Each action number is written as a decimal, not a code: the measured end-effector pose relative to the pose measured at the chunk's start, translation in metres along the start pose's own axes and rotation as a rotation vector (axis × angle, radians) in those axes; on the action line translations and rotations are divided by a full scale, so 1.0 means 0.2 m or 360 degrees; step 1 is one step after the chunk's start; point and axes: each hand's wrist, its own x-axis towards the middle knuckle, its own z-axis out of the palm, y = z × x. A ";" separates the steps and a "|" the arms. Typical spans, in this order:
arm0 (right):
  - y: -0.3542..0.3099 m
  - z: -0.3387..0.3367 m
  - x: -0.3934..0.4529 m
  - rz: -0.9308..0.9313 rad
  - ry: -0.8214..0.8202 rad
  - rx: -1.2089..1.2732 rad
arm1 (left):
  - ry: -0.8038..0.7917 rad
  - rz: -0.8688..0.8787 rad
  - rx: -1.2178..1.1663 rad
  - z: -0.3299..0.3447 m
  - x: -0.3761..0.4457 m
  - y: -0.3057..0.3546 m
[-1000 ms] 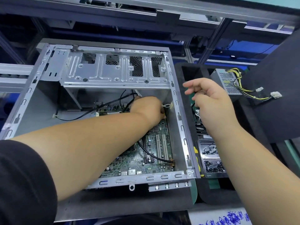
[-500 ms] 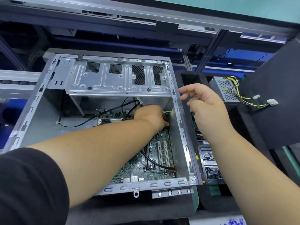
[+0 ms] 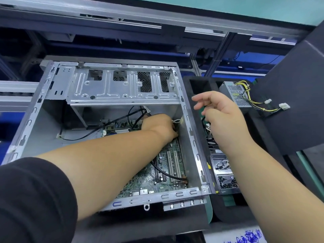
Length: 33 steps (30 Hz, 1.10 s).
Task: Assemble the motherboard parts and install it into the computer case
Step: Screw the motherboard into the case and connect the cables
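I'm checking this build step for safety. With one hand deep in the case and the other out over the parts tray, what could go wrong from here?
1. The left hand works beside the black cables; it may snag or unseat them.
2. The forearm lies over the motherboard and could press on its parts.
3. The right hand holds a green tool, partly hidden; it might slip.

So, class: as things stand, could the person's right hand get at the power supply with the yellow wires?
Probably yes. The right hand hovers outside the case wall, with open space between it and the power supply, which sits exposed.
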 end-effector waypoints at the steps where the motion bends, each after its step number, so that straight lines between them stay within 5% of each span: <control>1: 0.00 0.00 0.00 0.0000 0.0001 -0.0009 | 0.0017 0.0006 0.0008 0.00 0.00 0.00; 33: -0.01 -0.02 0.01 0.0033 0.0000 -0.0012 | 0.0078 0.0106 -0.0012 0.01 -0.01 0.00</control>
